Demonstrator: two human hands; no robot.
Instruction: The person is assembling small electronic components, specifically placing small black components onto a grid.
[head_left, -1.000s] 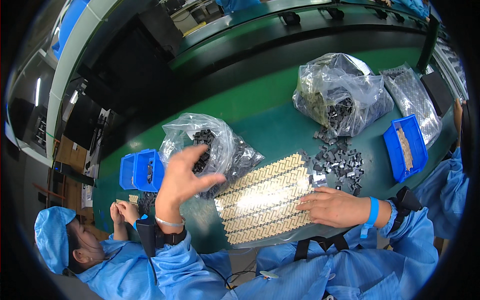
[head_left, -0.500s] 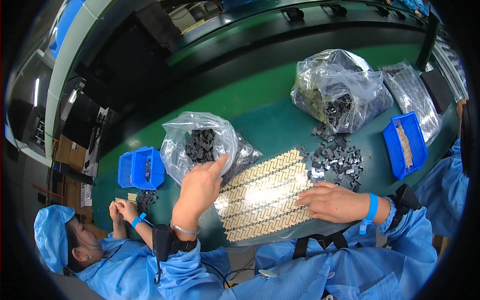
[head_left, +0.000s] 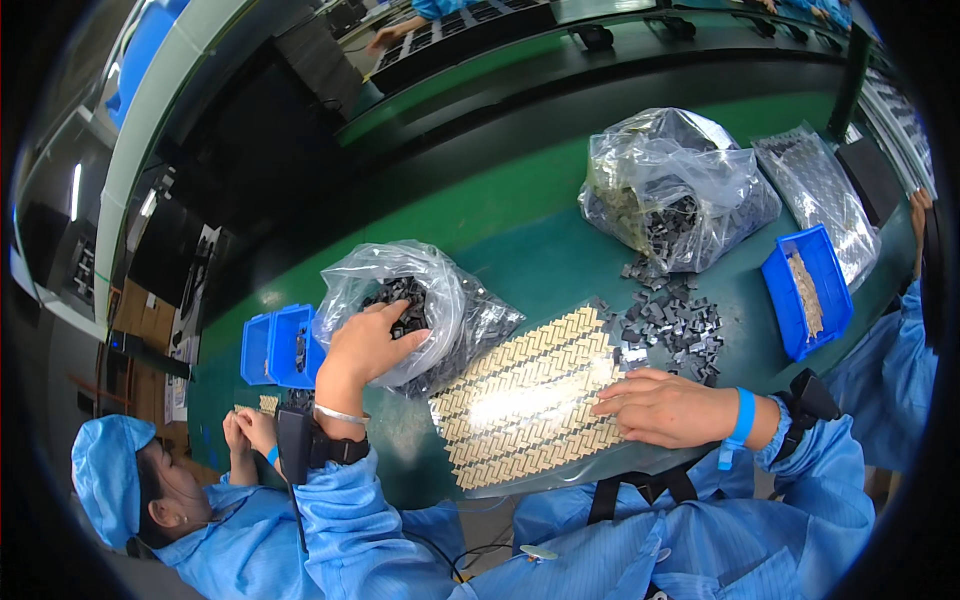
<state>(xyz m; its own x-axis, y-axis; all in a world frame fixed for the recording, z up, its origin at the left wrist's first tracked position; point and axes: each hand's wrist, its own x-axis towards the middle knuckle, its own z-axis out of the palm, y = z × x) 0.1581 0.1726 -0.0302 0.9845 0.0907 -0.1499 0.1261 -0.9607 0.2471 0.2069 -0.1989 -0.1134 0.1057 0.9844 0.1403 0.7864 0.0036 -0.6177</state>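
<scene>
My left hand (head_left: 368, 345) reaches over the rim of a clear plastic bag (head_left: 445, 305) of small black parts (head_left: 411, 318). Its thumb stands apart from the fingers, and the fingertips are at the parts. A flat sheet (head_left: 530, 395) of cream pieces in a zigzag pattern, with dark gaps between rows, lies in front of me under a glare. Resting on its right edge is my right hand (head_left: 665, 405), fingers laid out and bent a little. Just beyond that hand, loose black parts (head_left: 680, 330) are heaped on the table.
A larger clear bag (head_left: 670, 190) of black parts stands at the back right, beside a folded plastic wrap (head_left: 820, 200). Blue bins stand at right (head_left: 810, 295) and left (head_left: 280, 347). A co-worker in blue (head_left: 150, 490) sits at left; another person's sleeve (head_left: 885, 390) is at right.
My left hand has moved left, from in front of the bag to its mouth, fingers now in among the black parts. My right hand has stayed on the sheet.
</scene>
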